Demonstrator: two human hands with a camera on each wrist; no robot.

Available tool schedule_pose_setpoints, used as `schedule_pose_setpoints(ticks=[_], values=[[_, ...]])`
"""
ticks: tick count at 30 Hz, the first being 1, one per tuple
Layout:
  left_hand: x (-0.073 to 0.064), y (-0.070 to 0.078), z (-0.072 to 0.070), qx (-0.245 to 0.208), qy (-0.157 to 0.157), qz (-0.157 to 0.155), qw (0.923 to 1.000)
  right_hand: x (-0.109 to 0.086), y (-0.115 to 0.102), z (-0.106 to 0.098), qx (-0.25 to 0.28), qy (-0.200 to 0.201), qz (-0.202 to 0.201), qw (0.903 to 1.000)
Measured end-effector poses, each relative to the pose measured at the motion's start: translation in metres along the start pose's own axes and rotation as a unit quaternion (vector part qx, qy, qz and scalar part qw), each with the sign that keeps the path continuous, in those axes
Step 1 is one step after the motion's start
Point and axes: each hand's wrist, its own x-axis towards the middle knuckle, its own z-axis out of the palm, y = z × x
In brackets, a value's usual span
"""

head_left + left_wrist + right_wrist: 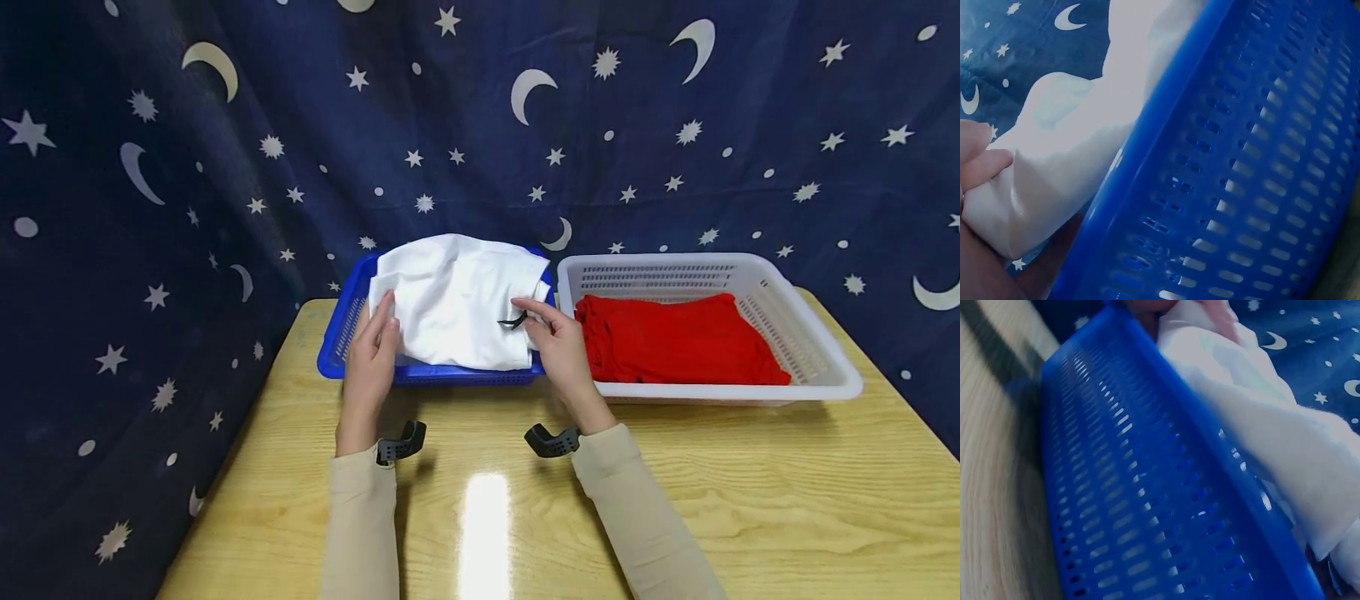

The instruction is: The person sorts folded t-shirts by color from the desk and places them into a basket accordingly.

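A folded white cloth [457, 304] lies over the blue basket [431, 377], its far edge above the rim. A small curved black mark [513, 321] shows on its right part. My left hand [370, 354] grips the cloth's left edge; in the left wrist view its fingers [985, 169] press into the fabric. My right hand [558, 350] holds the right edge, index finger and thumb on top beside the black mark and the other fingers hidden. In the right wrist view the white cloth [1272, 425] bulges over the blue basket's rim, with the right hand mostly out of sight.
Close on the right stands a white perforated basket [817, 354] with folded red cloth [675, 342] in it. Both baskets sit on a wooden table [750, 492], near its back edge. A dark blue curtain [480, 108] with moons and stars hangs behind and to the left.
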Motion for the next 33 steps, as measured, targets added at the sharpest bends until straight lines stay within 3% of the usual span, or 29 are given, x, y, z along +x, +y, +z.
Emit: schedule_pose_setpoints(ticks=[5, 11, 18, 26, 33], values=[[-0.0007, -0.0028, 0.0027, 0.058, -0.023, 0.021, 0.9978, -0.0022, 0.0008, 0.0037, -0.055, -0.018, -0.005, 0.9983], [-0.0007, -0.0019, 0.0068, 0.112, -0.042, 0.045, 0.9918, -0.0025, 0.0000, 0.0043, -0.118, -0.083, -0.002, 0.9896], [-0.0048, -0.0020, 0.0073, 0.161, -0.050, 0.022, 0.9854, -0.0056, -0.0024, 0.0056, -0.156, -0.129, 0.010, 0.9792], [-0.0041, -0.0023, 0.0068, 0.178, -0.016, 0.013, 0.9838, -0.0050, -0.0061, 0.0052, -0.187, -0.137, 0.007, 0.9726], [-0.0011, 0.0008, 0.0059, 0.201, -0.008, -0.005, 0.9796, -0.0042, -0.0035, 0.0104, -0.283, -0.137, -0.032, 0.9486]])
